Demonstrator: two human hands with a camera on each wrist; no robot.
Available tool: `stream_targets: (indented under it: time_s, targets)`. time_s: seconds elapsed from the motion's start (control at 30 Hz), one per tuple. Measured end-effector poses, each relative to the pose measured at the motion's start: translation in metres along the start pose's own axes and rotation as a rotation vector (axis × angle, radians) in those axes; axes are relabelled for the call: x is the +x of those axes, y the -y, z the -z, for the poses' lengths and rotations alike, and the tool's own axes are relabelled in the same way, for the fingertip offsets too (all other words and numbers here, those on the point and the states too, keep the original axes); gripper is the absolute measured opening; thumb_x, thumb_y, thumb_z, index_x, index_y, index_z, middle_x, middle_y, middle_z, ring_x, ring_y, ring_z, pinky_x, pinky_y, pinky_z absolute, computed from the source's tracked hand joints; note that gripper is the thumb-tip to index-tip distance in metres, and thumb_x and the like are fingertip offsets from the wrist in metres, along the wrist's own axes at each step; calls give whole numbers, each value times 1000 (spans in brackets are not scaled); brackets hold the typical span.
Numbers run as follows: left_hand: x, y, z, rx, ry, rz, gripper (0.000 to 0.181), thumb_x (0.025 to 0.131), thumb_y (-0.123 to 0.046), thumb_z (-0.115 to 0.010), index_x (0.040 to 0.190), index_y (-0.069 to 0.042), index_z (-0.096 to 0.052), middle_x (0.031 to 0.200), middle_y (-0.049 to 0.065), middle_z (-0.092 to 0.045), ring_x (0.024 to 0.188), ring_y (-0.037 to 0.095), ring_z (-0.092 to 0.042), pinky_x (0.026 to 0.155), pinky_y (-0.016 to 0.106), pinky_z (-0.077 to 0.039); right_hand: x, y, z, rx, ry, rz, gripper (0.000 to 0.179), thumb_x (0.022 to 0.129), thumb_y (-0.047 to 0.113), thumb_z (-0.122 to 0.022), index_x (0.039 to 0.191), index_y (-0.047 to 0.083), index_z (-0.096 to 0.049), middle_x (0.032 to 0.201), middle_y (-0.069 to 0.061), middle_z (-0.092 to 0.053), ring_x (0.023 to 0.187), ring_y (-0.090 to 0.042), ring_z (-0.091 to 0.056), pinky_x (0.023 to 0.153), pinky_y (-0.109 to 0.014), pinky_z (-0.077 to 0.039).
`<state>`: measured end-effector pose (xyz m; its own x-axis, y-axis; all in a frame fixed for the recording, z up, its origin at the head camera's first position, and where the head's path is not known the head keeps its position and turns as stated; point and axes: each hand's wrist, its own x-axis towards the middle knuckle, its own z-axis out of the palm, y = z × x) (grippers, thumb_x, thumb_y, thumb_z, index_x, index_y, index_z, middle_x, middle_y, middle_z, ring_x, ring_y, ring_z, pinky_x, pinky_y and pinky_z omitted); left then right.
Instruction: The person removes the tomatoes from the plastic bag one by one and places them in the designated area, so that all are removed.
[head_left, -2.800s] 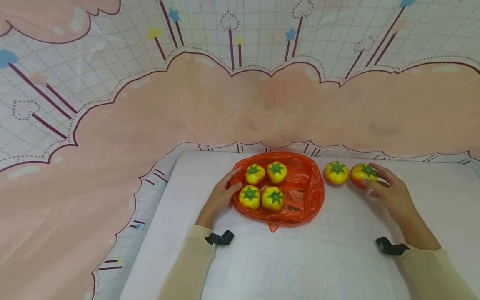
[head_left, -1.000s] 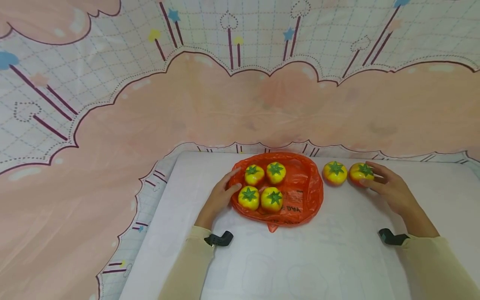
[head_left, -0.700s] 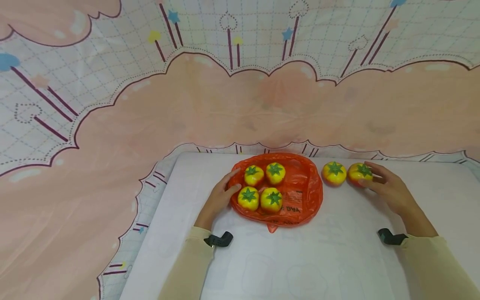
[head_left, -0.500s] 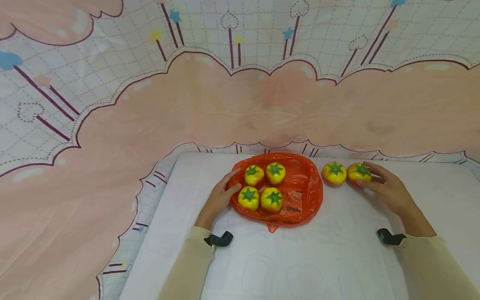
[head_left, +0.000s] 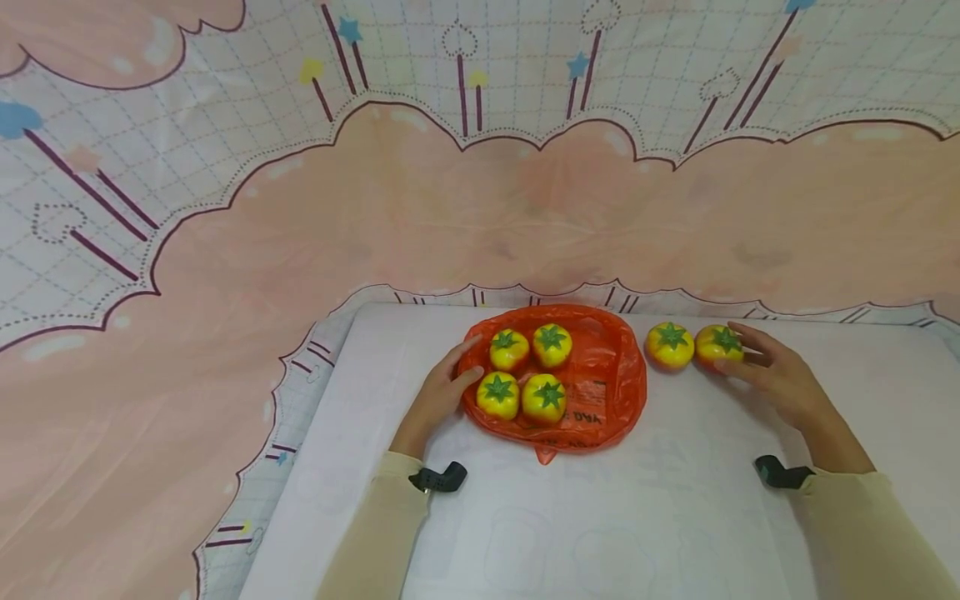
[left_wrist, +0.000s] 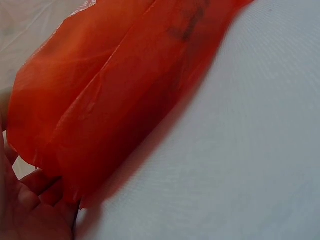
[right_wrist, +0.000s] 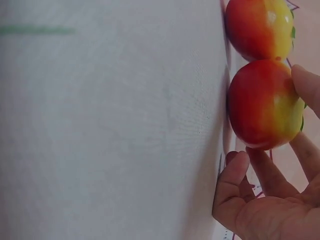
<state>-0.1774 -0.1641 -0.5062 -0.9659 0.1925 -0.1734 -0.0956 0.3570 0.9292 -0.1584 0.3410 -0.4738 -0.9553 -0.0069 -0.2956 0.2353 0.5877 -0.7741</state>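
A red plastic bag (head_left: 592,358) with a rolled-down rim lies spread on the table, and several yellow-red toy tomatoes with green star-shaped tops, one of them a front tomato (head_left: 544,398), sit in its left half. My left hand (head_left: 437,398) holds the bag's left rim, thumb over the edge; in the left wrist view its fingers curl at the red film (left_wrist: 120,100). To the right of the bag, my right hand (head_left: 783,383) grips the outer tomato (right_wrist: 262,107) between thumb and fingers. That one touches a second loose tomato (head_left: 670,347) on its left.
The white table (head_left: 600,525) extends toward me and off to the right. Behind its far edge hangs a patterned pink and white cloth (head_left: 480,217). Black wrist devices (head_left: 783,473) sit on both forearms.
The right hand has shifted slightly left with the outer tomato, closing the small gap to the tomato beside it. The left hand and the bag stay in place.
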Motion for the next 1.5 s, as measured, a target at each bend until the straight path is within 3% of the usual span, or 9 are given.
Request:
stream_targets:
  time_s: [0.53,0.67,0.77,0.87,0.93,1.03,1.17,1.37,1.5]
  targets:
    - [0,0,-3,8,-4,14,50,100,-40,-60,146,-54,-46,166,-7,-34,155,26,-29,122,58,-31,-6,-3,6,-9,-24,4,91,96,55,-63,165,31,-9,166,-29,-19,144,-58,-28,108,-70,-39]
    - [0,0,-3,16,-8,10,50,100,-40,-60,147,-53,-46,166,-5,-34,156,27,-27,123,58,-29,-9,-5,7,4,-50,0,90,95,57,-63,164,37,-10,167,-27,-20,143,-55,-32,96,-35,-59]
    - [0,0,-3,22,-9,8,51,100,-40,-60,148,-52,-45,166,-4,-34,156,28,-27,123,59,-29,-12,-6,7,32,-71,10,87,96,55,-63,164,37,-12,167,-25,-19,143,-54,-34,76,-10,-55]
    - [-1,-1,-2,23,-8,9,51,100,-40,-60,148,-52,-45,166,-5,-34,156,28,-27,123,58,-29,-15,-6,8,45,-96,18,84,98,53,-62,164,37,-14,168,-23,-19,142,-54,-34,73,-4,-51]
    - [-1,-2,-2,25,-7,7,51,100,-40,-60,148,-51,-45,166,-5,-34,156,28,-27,123,58,-30,-17,-5,8,31,-117,17,81,98,52,-61,164,38,-15,169,-20,-20,142,-53,-34,74,-6,-52]
    - [-1,-3,-2,31,-9,7,52,100,-41,-60,149,-51,-45,166,-4,-34,156,29,-28,122,59,-31,-20,0,7,-7,-157,19,78,99,52,-60,163,40,-17,170,-16,-22,143,-51,-34,95,-33,-59]
    - [-1,-3,-1,37,-13,26,52,100,-42,-60,148,-52,-44,167,-5,-33,156,29,-27,121,59,-32,-24,12,4,-27,-205,43,76,98,53,-60,162,41,-22,169,-11,-26,143,-48,-36,104,-72,-41]
    - [0,-3,-1,24,-12,37,52,99,-42,-60,148,-52,-45,167,-5,-33,157,28,-26,123,59,-30,-30,29,-5,-14,-225,89,71,97,50,-64,159,45,-29,166,-5,-35,141,-43,-40,104,-71,-43]
    - [-1,-3,-1,20,-12,23,51,100,-41,-61,148,-51,-46,166,-5,-34,156,28,-27,123,59,-28,-32,37,-10,-34,-212,126,69,98,47,-65,159,41,-34,162,-7,-41,137,-37,-44,103,-60,-51]
